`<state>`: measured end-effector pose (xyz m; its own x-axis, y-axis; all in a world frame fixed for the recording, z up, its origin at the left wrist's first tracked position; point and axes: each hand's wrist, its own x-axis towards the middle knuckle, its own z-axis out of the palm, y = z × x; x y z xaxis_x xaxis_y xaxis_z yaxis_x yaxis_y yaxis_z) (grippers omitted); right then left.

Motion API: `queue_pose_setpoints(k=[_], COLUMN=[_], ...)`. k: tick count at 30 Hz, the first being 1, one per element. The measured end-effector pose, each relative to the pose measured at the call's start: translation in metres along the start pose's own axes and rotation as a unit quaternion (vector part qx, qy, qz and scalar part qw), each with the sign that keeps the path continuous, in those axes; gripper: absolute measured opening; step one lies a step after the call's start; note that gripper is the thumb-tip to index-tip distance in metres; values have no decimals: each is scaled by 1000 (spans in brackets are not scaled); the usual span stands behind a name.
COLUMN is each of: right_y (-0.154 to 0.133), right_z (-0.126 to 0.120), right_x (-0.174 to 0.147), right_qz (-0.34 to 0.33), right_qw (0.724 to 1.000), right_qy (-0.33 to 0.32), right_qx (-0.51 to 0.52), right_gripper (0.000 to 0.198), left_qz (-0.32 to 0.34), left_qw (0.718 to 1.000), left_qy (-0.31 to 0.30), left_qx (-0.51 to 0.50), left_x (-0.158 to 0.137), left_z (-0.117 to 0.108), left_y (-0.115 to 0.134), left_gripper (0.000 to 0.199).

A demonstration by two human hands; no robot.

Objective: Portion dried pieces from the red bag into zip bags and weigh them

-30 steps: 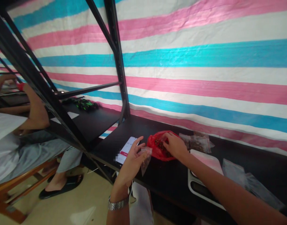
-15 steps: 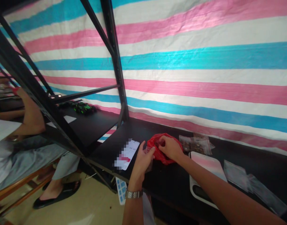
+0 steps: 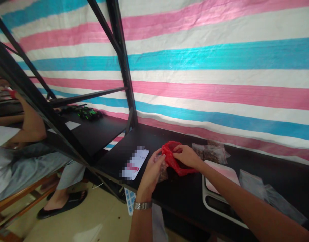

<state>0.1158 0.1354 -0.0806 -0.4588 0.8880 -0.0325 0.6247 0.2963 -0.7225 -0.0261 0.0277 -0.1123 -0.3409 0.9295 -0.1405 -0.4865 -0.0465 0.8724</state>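
Note:
A red plastic bag (image 3: 175, 164) lies crumpled on the black table, its mouth gathered upward. The fingers of my right hand (image 3: 187, 156) are closed on the edge of its opening. My left hand (image 3: 152, 171), with a metal watch on the wrist, is closed round a small clear plastic bag (image 3: 163, 173) with brownish contents. Its thumb and fingertips meet the left side of the red bag. What lies inside the red bag is hidden. Just right of my right hand are filled clear zip bags (image 3: 215, 153) holding small brown pieces.
Under my right forearm sits a white kitchen scale (image 3: 207, 198). Flat clear bags (image 3: 252, 185) lie right of it. A phone (image 3: 139, 163) rests at left. Beyond the black metal frame (image 3: 123, 64), a seated person (image 3: 35, 124) is beside another table holding a green-black toy-like object (image 3: 89, 113).
The red bag's rim has been pulled up and narrowed between my hands. The clear bag's brown contents now show below my left hand. The view has shifted slightly.

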Motion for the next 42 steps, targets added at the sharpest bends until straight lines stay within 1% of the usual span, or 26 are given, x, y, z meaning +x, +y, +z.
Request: queue_pose_setpoints(k=[3, 7, 10, 13, 15, 18, 20, 23, 24, 25, 27, 28, 30, 31, 34, 36, 37, 40, 42], right_y=[1, 2, 5, 12, 16, 20, 18, 15, 15, 15, 18, 20, 26, 29, 34, 33, 32, 22, 15], right_z=[-5, -13, -21, -31, -37, -45, -49, -51, -51, -51, -51, -51, -52, -53, -55, -53, -50, -37, -28], right_x=[-4, -12, -17, -23, -28, -36, -41, -47, -48, -49, -51, -51, -51, -50, -47, -44, -42, -37, -35], right_qz=[23, 49, 58, 58, 43, -3, -33, -52, -53, -52, -46, -41, -32, -29, -27, -27, -27, -41, -63], right_qw=[998, 994, 992, 992, 996, 999, 995, 987, 985, 984, 981, 980, 980, 979, 980, 987, 991, 998, 998], right_qy=[-14, -27, -29, -19, -21, -23, -13, -9, -12, -16, -22, -24, -23, -18, 3, 14, 18, 16, 13], right_qx=[49, 98, 110, 108, 74, -28, -91, -149, -161, -171, -186, -191, -196, -200, -197, -158, -127, -33, -6], right_gripper=[12, 14, 14, 12, 11, 8, 5, 5, 5, 5, 5, 4, 2, 2, 3, 1, 1, 11, 12], left_qz=[10, 17, 24, 29, 34, 52, 90, 172, 185, 179, 114, 78, 20, 2, -23, -33, -38, -42, -34], left_qw=[1000, 1000, 999, 996, 990, 983, 972, 944, 940, 940, 946, 944, 935, 931, 922, 921, 923, 937, 944], left_qy=[14, 5, 16, 50, 76, 103, 120, 134, 119, 85, -8, -61, -125, -141, -156, -159, -158, -139, -123], left_qx=[-11, -15, 15, 72, 111, 143, 178, 247, 263, 277, 303, 313, 330, 337, 353, 353, 347, 319, 303], left_x=[-3, -4, -6, -7, -9, -14, -23, -41, -49, -56, -68, -73, -80, -82, -84, -83, -82, -79, -77], left_z=[2, 3, -2, -10, -15, -18, -12, 7, 15, 24, 39, 45, 55, 58, 62, 63, 63, 63, 63], left_y=[-1, -4, -6, -6, -4, 4, 12, 21, 23, 23, 20, 17, 8, 3, -10, -17, -20, -25, -27], left_gripper=[70, 70, 64, 56, 55, 57, 56, 52, 48, 40, 22, 18, 15, 15, 14, 14, 13, 13, 13])
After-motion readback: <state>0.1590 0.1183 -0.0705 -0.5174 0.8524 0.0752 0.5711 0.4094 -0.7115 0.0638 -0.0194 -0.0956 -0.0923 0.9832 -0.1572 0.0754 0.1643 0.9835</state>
